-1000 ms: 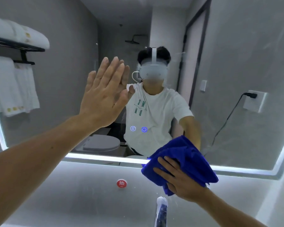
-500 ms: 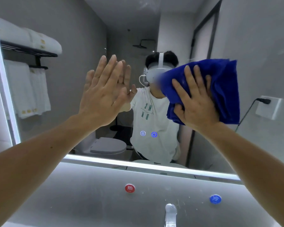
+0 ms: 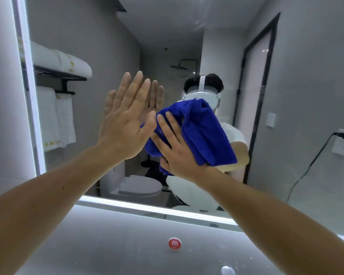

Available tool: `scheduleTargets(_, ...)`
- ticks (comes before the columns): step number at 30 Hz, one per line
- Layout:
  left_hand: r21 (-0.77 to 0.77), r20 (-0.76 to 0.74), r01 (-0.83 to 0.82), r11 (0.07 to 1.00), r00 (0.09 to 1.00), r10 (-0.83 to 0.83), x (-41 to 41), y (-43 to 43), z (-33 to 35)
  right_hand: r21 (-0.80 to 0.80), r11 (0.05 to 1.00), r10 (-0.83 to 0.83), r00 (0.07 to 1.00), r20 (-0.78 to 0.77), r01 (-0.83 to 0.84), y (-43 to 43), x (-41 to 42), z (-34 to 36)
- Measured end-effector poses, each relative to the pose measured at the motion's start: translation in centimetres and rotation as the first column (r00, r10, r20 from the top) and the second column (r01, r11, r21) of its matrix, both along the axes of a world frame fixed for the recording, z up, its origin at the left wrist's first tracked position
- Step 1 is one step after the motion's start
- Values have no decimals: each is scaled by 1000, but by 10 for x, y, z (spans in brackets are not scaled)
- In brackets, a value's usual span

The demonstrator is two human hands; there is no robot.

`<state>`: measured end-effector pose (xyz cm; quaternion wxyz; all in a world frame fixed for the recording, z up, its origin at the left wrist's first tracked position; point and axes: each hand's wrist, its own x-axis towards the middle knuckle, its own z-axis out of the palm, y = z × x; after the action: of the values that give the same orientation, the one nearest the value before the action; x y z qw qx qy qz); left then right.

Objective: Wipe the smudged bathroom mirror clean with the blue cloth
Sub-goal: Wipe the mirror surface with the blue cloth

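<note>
The bathroom mirror (image 3: 298, 92) fills the wall ahead, with lit strips along its left and bottom edges and faint smears near its top. My left hand (image 3: 125, 124) lies flat against the glass, fingers spread and pointing up. Right beside it, my right hand (image 3: 175, 145) presses the bunched blue cloth (image 3: 205, 132) onto the mirror near its middle, with the palm on the cloth's lower left part. The cloth touches my left thumb's side. My own reflection shows behind the cloth.
Below the mirror runs a grey wall panel (image 3: 107, 245) with a round red hot-water button (image 3: 174, 243). The top of a tap (image 3: 227, 270) shows at the bottom edge. Reflected in the glass are a towel rack, a toilet, a door and a wall socket with a cable.
My right hand has swept the cloth from the mirror's bottom edge up to the right, then down and left until it sits beside my left hand. The left hand stayed flat on the glass.
</note>
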<state>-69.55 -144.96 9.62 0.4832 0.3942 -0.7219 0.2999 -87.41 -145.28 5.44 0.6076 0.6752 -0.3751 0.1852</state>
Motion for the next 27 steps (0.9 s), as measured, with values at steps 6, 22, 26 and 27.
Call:
scheduleTargets(6,13,-25,17,1000,1000,-17,1,10,11,-13,991,129,989,-66,-130,7,-25,21)
scheduleTargets(22,-3,-45,104,995,994,-104,-51,23,22,-23,996,85,985,151,-82,22,-133,15)
scheduleTargets(26,1,-29,118,993,993,-118,-64,24,20,143,985,115,989,-95,-101,39,-177,5)
scheduleTargets(27,2,-21,121,993,992,-121,-67,25,19,157,985,100,984,-147,-77,43,-186,9)
